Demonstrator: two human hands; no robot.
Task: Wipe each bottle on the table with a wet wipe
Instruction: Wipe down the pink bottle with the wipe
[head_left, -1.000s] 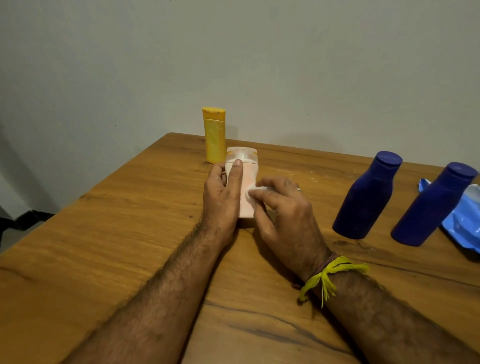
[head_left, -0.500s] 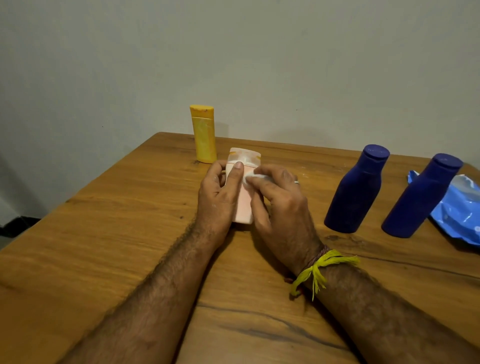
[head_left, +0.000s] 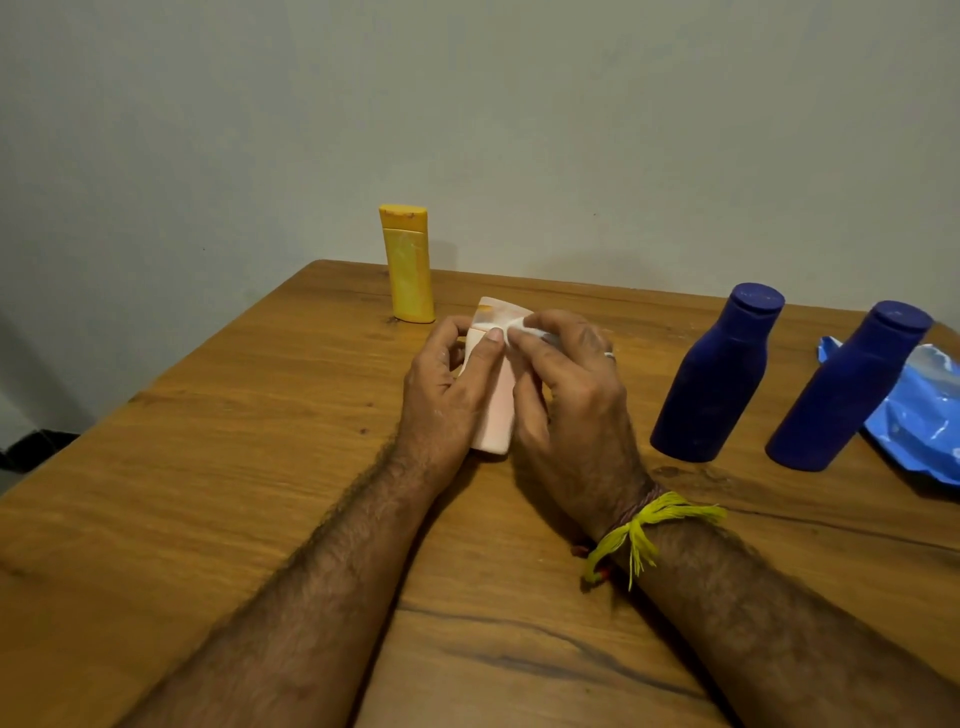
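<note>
A pale pink bottle (head_left: 497, 410) stands on the wooden table (head_left: 208, 467), a little tilted. My left hand (head_left: 447, 395) grips it from the left, thumb laid up its front. My right hand (head_left: 566, 400) pinches a small white wet wipe (head_left: 524, 328) against the bottle's cap. A yellow bottle (head_left: 408, 265) stands upright just behind. Two dark blue bottles (head_left: 719, 374) (head_left: 852, 387) stand to the right, apart from both hands.
A crumpled blue wipe packet (head_left: 924, 415) lies behind the rightmost blue bottle at the table's right edge. A grey wall runs close behind the table. The table's left edge slants away toward the floor.
My right hand has slid the wipe up the pink bottle from its body to the cap. The left hand keeps its hold. The view has shifted slightly.
</note>
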